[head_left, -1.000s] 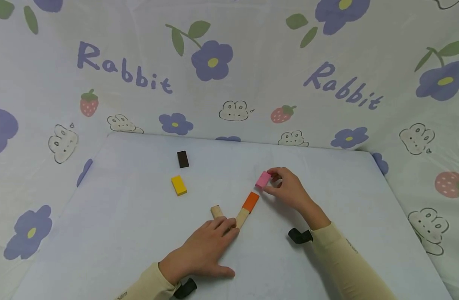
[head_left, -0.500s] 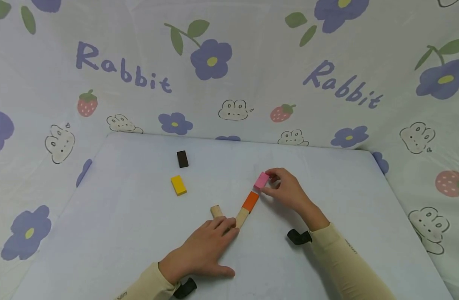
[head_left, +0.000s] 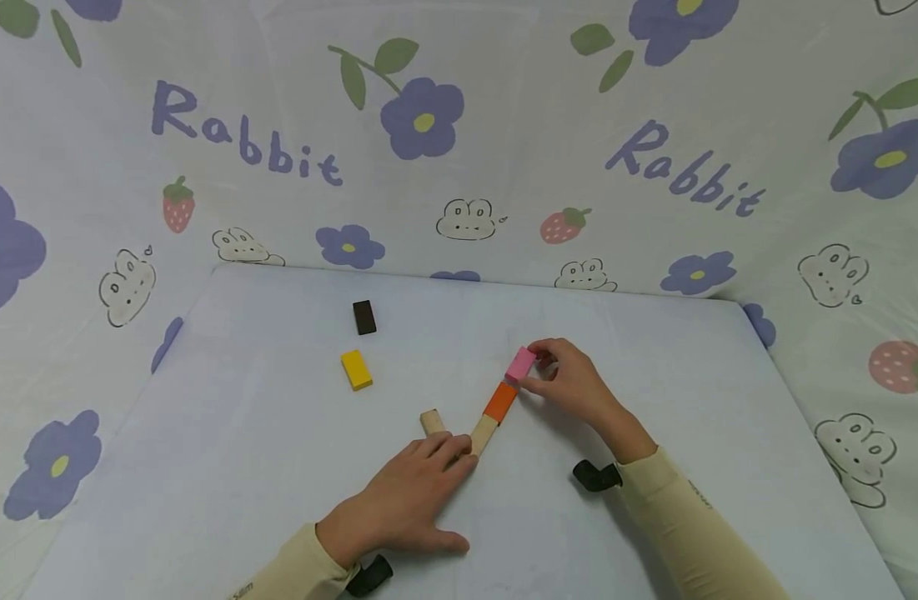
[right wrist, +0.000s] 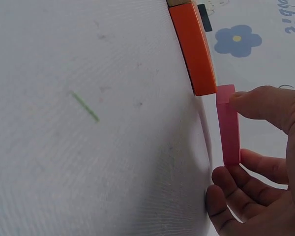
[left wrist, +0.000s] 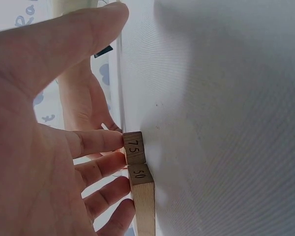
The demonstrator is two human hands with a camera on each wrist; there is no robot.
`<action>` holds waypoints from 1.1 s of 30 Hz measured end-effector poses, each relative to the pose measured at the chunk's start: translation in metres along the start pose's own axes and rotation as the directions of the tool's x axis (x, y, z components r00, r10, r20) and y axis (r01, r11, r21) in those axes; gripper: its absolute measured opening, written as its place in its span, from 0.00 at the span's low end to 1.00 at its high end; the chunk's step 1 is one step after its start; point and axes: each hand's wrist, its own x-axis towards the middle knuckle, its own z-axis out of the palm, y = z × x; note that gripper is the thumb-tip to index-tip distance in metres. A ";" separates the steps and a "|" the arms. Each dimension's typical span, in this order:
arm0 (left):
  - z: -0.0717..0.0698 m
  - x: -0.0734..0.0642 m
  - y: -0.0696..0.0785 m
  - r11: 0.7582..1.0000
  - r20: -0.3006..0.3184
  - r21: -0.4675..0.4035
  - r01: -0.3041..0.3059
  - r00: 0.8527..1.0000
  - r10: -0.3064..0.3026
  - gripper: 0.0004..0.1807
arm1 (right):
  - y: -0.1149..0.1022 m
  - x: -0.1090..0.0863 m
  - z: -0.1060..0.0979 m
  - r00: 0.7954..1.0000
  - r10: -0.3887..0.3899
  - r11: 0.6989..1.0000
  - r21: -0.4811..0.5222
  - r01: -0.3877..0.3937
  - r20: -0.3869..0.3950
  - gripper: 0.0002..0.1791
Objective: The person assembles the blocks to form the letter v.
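Between thumb and fingers my right hand (head_left: 576,385) pinches a pink wooden block (head_left: 520,365). Its near end is right at the far end of an orange block (head_left: 499,403), roughly in line with it. The orange block continues a plain wood block (head_left: 484,433) on the white table. My left hand (head_left: 406,496) lies over the near ends of this block and a second plain block (head_left: 432,422), which slants the other way. In the left wrist view, fairly straight fingers touch the block ends, marked 75 (left wrist: 133,148) and 50 (left wrist: 139,173).
A yellow block (head_left: 357,370) and a dark brown block (head_left: 364,317) lie farther back on the left of the white table (head_left: 654,367). Behind the table hangs a patterned cloth (head_left: 504,150) with flowers and rabbits.
My right hand has brought the pink block slightly left and nearer, narrowing the gap to the orange block. The left hand has stayed in place.
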 end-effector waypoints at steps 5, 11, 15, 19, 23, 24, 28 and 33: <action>0.000 0.000 0.000 1.000 0.002 -0.009 0.003 1.000 -0.003 0.54 | -0.001 -0.001 0.000 1.000 -0.005 1.000 0.001 0.005 -0.001 0.31; 0.001 0.000 -0.001 1.000 0.004 -0.001 0.005 1.000 -0.005 0.54 | -0.001 -0.001 0.002 1.000 0.002 1.000 -0.013 -0.001 0.014 0.31; 0.001 0.000 -0.001 1.000 -0.007 -0.003 -0.005 1.000 0.005 0.54 | -0.001 -0.001 0.003 1.000 -0.004 1.000 -0.027 0.004 0.012 0.31; 0.000 -0.001 -0.001 1.000 -0.009 0.004 -0.006 1.000 0.006 0.54 | -0.001 -0.001 0.004 1.000 0.004 0.999 -0.037 -0.004 0.010 0.31; -0.001 -0.001 0.000 1.000 -0.009 0.008 -0.004 1.000 0.004 0.54 | 0.000 -0.001 0.006 1.000 0.012 0.999 -0.040 -0.012 0.013 0.31; -0.001 0.000 0.000 1.000 -0.009 0.008 -0.002 1.000 0.002 0.53 | 0.001 -0.001 0.006 1.000 0.011 0.999 -0.041 -0.011 0.014 0.31; 0.000 -0.001 0.000 1.000 -0.020 0.012 -0.005 1.000 0.006 0.53 | -0.001 -0.002 0.005 1.000 -0.003 0.999 -0.039 0.004 0.018 0.30; 0.000 -0.002 0.000 1.000 -0.029 0.016 -0.012 1.000 0.012 0.53 | -0.002 -0.003 0.005 1.000 -0.013 0.999 -0.044 0.014 0.024 0.30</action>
